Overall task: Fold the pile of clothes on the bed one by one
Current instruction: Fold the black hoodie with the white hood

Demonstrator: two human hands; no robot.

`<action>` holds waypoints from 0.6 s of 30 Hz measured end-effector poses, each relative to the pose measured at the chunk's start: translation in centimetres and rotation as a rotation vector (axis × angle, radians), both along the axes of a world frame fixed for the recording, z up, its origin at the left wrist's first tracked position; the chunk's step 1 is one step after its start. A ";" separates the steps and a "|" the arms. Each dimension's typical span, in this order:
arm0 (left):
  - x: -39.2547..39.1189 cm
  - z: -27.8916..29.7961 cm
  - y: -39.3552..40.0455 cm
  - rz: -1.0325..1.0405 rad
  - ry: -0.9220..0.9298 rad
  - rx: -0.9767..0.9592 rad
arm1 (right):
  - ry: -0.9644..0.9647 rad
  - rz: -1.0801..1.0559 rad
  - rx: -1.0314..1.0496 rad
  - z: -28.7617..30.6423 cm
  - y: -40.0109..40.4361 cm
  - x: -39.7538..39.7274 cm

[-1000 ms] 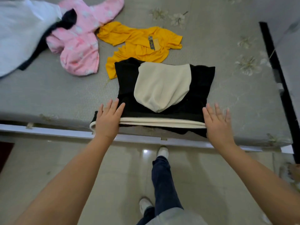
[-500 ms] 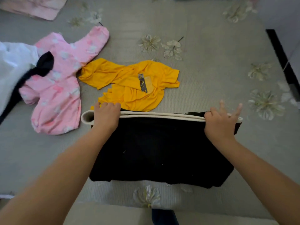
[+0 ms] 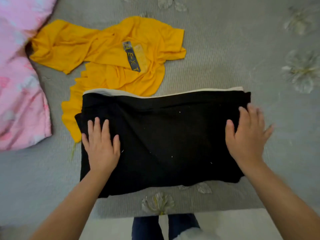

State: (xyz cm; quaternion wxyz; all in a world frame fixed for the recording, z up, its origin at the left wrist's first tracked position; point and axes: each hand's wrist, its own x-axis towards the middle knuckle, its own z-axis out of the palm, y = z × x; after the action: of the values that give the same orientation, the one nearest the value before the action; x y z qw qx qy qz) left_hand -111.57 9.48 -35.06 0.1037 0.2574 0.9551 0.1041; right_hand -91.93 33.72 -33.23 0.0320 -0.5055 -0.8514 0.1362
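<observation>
A black garment (image 3: 164,135) with a cream band along its far edge lies folded into a rectangle on the grey bed (image 3: 225,49). My left hand (image 3: 101,144) lies flat on its left part, fingers straight and pressing down. Flat on the right part is my right hand (image 3: 247,135), fingers spread and slightly blurred. A crumpled yellow shirt (image 3: 112,56) lies just beyond, partly under the black garment's far left corner. At the left edge lies a pink patterned garment (image 3: 19,84).
The grey bedcover has pale flower patterns (image 3: 303,70) at the right and near the front edge. The bed's front edge (image 3: 173,212) runs below the black garment, with my legs and the pale floor beneath.
Both hands let go of the cream-banded edge after carrying it over to the far side. They have come back toward me and now lie flat on the folded black garment.
</observation>
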 end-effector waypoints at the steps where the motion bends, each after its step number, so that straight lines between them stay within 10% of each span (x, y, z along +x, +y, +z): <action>1: 1.1 0.0 -0.7 -0.012 -0.055 -0.025 | -0.055 -0.091 -0.077 0.0 -0.6 1.7; 11: 7.1 0.2 3.1 -0.346 -0.166 0.068 | 0.529 -0.689 -0.771 -0.3 -5.4 8.4; 18: 5.8 -3.1 1.2 -0.156 -0.285 -0.258 | 0.335 -0.305 -0.151 1.7 -2.6 7.5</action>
State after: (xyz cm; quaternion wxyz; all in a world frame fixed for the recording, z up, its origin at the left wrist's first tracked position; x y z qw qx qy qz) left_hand -105.74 10.69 -38.19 0.2773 0.2978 0.9134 0.0082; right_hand -84.39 31.10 -31.51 0.1550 -0.5996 -0.7354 0.2750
